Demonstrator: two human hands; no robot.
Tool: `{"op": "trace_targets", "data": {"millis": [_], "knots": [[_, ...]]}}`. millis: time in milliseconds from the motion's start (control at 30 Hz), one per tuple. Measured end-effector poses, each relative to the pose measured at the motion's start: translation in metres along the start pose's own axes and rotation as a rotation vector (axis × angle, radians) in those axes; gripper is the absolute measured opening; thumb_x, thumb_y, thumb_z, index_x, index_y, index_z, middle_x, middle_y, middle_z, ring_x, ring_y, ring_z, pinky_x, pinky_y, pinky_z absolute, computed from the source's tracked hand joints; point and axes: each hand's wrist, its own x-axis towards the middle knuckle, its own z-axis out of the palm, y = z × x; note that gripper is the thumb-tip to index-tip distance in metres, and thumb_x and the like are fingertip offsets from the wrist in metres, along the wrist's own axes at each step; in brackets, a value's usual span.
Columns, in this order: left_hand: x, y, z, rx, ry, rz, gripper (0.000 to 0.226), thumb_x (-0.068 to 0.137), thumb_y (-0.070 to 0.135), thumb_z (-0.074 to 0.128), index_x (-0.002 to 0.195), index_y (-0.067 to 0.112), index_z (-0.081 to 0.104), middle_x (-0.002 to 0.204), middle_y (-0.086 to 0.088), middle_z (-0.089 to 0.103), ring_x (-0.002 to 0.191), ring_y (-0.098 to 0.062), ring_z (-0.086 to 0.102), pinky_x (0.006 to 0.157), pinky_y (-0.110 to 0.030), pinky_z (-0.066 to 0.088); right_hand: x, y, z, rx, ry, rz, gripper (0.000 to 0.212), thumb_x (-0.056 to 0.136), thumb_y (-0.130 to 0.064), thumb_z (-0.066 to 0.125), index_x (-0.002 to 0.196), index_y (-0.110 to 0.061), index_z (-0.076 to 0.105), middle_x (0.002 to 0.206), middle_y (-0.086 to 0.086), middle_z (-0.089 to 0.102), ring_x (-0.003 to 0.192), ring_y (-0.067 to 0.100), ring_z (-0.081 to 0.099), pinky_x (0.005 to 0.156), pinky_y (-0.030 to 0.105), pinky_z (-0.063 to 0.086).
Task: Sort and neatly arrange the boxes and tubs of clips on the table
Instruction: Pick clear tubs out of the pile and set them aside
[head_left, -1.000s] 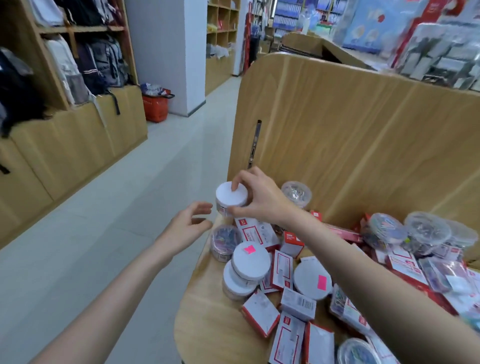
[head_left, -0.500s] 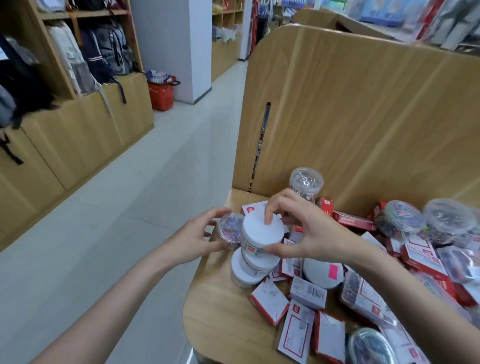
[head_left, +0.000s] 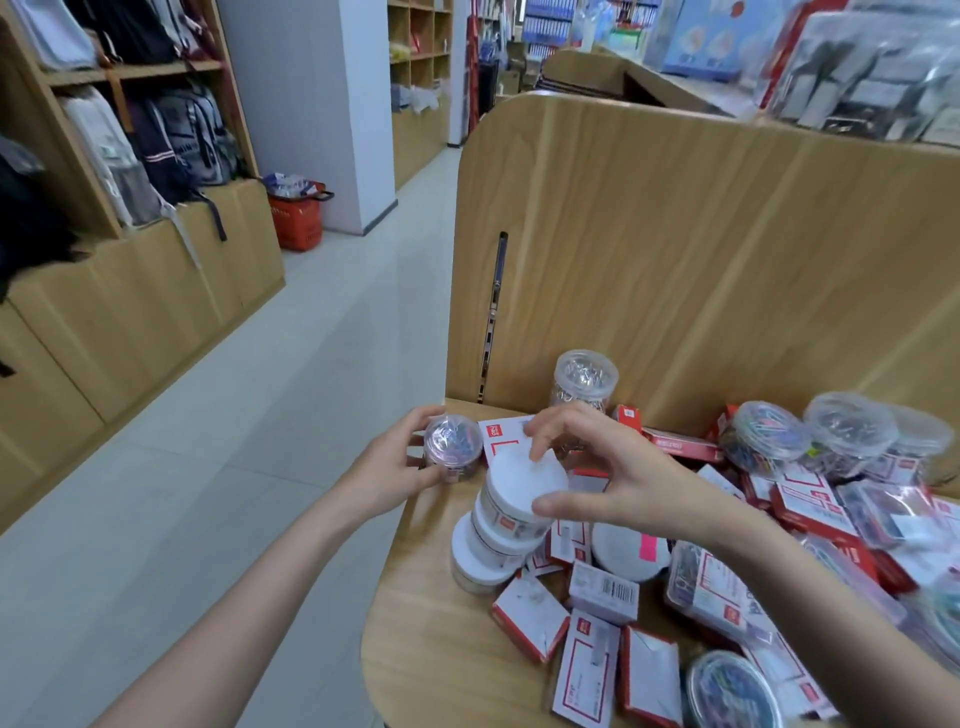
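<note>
Head view — right hand (head_left: 618, 483) grips the top white-lidded tub (head_left: 522, 493) by thumb and fingertips; it sits on a leaning stack of two more tubs (head_left: 480, 553) near the table's (head_left: 431, 649) left edge. Left hand (head_left: 389, 470) holds a small clear tub (head_left: 452, 449) of coloured clips just left of the stack. Red-and-white boxes (head_left: 587, 670) and clear tubs (head_left: 769, 439) lie scattered to the right.

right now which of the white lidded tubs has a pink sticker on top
The lone white tub lying flat right of the stack, under the right hand's wrist. The three stacked white tubs show plain lids.
</note>
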Motion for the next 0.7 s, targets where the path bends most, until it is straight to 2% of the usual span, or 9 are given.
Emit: {"op": "trace_targets", "data": {"millis": [67,133,167,267,333,467,567,633,700], "knots": [[0.000,-0.001,0.000,-0.001,-0.004,-0.011,0.063,0.079,0.006,0.070,0.133,0.019,0.040,0.120,0.002,0.051,0.112,-0.015,0.049,0.091,-0.027,0.044,0.006,0.000,-0.008,0.075,0.102,0.033,0.023,0.081,-0.027,0.069,0.094,-0.011,0.058,0.108,0.003,0.058,0.102,0.014,0.058,0.087,0.028,0.049],[0.000,-0.001,0.001,0.005,-0.009,-0.011,0.066,0.078,0.008,0.072,0.134,0.020,0.039,0.120,0.003,0.051,0.111,-0.014,0.049,0.090,-0.024,0.043,0.022,0.004,-0.019,-0.152,0.185,0.021,0.016,0.083,-0.022,0.066,0.091,-0.011,0.059,0.099,0.001,0.061,0.093,0.014,0.059,0.086,0.032,0.049],[0.000,-0.002,0.002,0.009,-0.006,-0.009,0.067,0.077,0.008,0.073,0.134,0.020,0.039,0.121,0.002,0.051,0.111,-0.014,0.050,0.089,-0.023,0.043,0.033,0.005,-0.022,-0.323,0.164,0.003,0.016,0.083,-0.022,0.066,0.092,-0.011,0.059,0.096,0.000,0.061,0.090,0.014,0.058,0.085,0.034,0.048],[0.001,-0.003,0.002,0.005,0.026,-0.019,0.068,0.074,0.009,0.076,0.132,0.020,0.040,0.121,0.000,0.052,0.107,-0.015,0.052,0.087,-0.022,0.044,0.068,0.005,-0.019,-0.734,-0.108,0.000,0.024,0.083,-0.023,0.064,0.100,-0.010,0.055,0.098,0.003,0.057,0.090,0.018,0.052,0.081,0.033,0.043],[0.000,-0.004,0.001,0.017,0.051,-0.039,0.068,0.073,0.012,0.077,0.131,0.020,0.041,0.119,0.001,0.053,0.104,-0.015,0.054,0.086,-0.023,0.045,0.087,0.002,-0.013,-0.846,-0.249,0.039,0.027,0.084,-0.025,0.063,0.105,-0.011,0.052,0.104,0.005,0.055,0.096,0.021,0.051,0.077,0.031,0.041],[0.000,-0.006,0.004,0.040,0.083,-0.047,0.067,0.073,0.012,0.077,0.130,0.020,0.042,0.119,0.001,0.053,0.103,-0.016,0.055,0.088,-0.027,0.046,0.094,0.005,-0.007,-0.710,-0.409,0.196,0.036,0.089,-0.039,0.056,0.116,-0.016,0.054,0.117,0.001,0.057,0.107,0.018,0.052,0.087,0.033,0.044],[-0.001,-0.007,0.006,0.049,0.099,-0.034,0.063,0.075,0.010,0.075,0.128,0.021,0.043,0.118,0.002,0.054,0.106,-0.016,0.054,0.089,-0.029,0.047,0.073,0.006,-0.017,-0.534,-0.403,0.195,0.033,0.091,-0.041,0.050,0.114,-0.019,0.058,0.114,-0.006,0.061,0.104,0.012,0.055,0.091,0.032,0.045],[-0.001,-0.008,0.008,0.040,0.108,-0.027,0.060,0.075,0.009,0.075,0.124,0.024,0.044,0.116,0.003,0.055,0.107,-0.015,0.054,0.090,-0.029,0.046,0.055,0.008,-0.024,-0.498,-0.442,0.221,0.037,0.086,-0.043,0.057,0.118,-0.024,0.055,0.113,-0.010,0.057,0.103,0.008,0.053,0.090,0.027,0.044],[-0.001,-0.008,0.009,0.030,0.113,-0.026,0.059,0.074,0.009,0.076,0.121,0.027,0.044,0.115,0.004,0.055,0.107,-0.014,0.054,0.089,-0.027,0.046,0.043,0.017,-0.026,-0.577,-0.463,0.238,0.045,0.079,-0.044,0.066,0.119,-0.029,0.052,0.115,-0.010,0.055,0.105,0.009,0.051,0.090,0.029,0.044]]}}
